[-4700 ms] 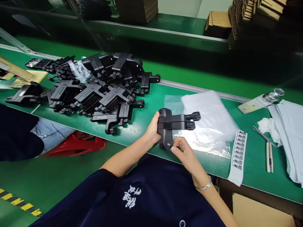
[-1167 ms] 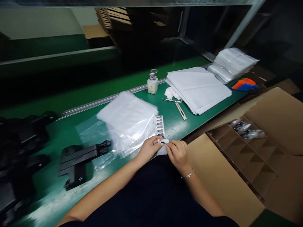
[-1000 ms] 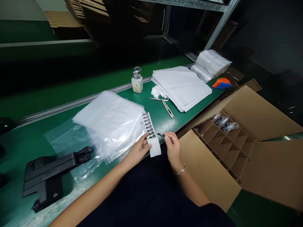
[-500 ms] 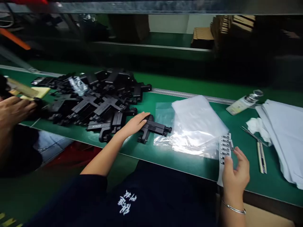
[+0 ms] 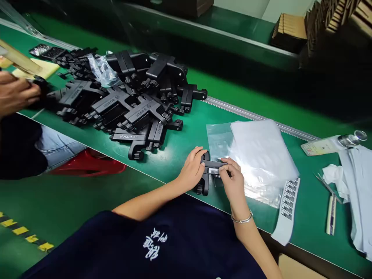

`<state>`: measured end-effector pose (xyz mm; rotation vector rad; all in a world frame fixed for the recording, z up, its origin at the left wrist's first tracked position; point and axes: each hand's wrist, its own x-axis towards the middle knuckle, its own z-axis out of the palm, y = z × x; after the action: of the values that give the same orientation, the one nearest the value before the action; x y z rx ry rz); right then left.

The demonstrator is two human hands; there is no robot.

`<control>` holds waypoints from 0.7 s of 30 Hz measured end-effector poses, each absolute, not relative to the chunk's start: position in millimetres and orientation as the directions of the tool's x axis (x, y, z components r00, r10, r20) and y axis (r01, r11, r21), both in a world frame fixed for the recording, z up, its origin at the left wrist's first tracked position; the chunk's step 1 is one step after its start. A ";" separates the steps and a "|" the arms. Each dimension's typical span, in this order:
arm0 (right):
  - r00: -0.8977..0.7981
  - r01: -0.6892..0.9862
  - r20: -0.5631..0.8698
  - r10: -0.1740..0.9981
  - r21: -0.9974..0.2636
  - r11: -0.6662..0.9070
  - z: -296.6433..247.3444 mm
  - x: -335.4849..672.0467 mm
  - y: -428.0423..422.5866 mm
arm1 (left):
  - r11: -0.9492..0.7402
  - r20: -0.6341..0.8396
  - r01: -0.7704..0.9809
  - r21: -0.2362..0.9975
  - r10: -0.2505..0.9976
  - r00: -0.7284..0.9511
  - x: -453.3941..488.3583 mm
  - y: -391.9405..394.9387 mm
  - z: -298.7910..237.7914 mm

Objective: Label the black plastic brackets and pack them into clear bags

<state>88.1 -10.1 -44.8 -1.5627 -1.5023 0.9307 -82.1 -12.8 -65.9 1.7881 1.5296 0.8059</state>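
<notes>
A black T-shaped plastic bracket (image 5: 206, 180) lies on the green bench near its front edge. My left hand (image 5: 193, 169) grips it from the left, fingers over its crosspiece. On the bracket's flat bar is a small white-and-dark label (image 5: 214, 171). The thumb and fingertips of my right hand (image 5: 232, 176) are closed at the label's right end, pressed against the bar. To the right, a strip of similar labels (image 5: 289, 201) lies along the bench edge. Clear plastic bags (image 5: 258, 147) are stacked just behind my right hand.
A pile of black brackets (image 5: 142, 112), some marked BOSCH, lies to the left. Another person's hand (image 5: 17, 93) is at far left. On the right are a pump bottle (image 5: 322, 145), tweezers (image 5: 324, 184), a cutter knife (image 5: 331, 215) and white sheets (image 5: 360, 193).
My right hand has come left from the label strip to the bracket, bringing a label. My left hand is still on the bracket. The view has tilted down and shifted.
</notes>
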 end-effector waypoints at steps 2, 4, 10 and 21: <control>0.048 0.453 -0.010 0.999 -0.891 -0.031 -45.5 89.0 -10.6 | -0.127 0.053 0.594 0.794 0.989 0.141 -81.8 -12.6 -66.5; 0.050 0.471 -0.020 0.999 -0.881 -0.041 -44.7 89.8 -10.8 | -0.141 0.063 0.593 0.793 0.987 0.151 -81.9 -11.9 -67.1; 0.032 0.500 -0.028 0.999 -0.865 -0.040 -42.4 89.1 -10.8 | -0.154 0.073 0.591 0.792 0.985 0.158 -82.1 -11.2 -66.6; 0.033 0.529 -0.034 0.999 -0.847 -0.047 -40.6 88.0 -10.7 | -0.143 0.062 0.586 0.797 0.986 0.155 -82.9 -11.7 -65.2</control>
<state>88.0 -10.7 -40.6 -1.6530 -1.5689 0.9054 -82.9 -11.7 -65.2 1.8099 1.4989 0.8171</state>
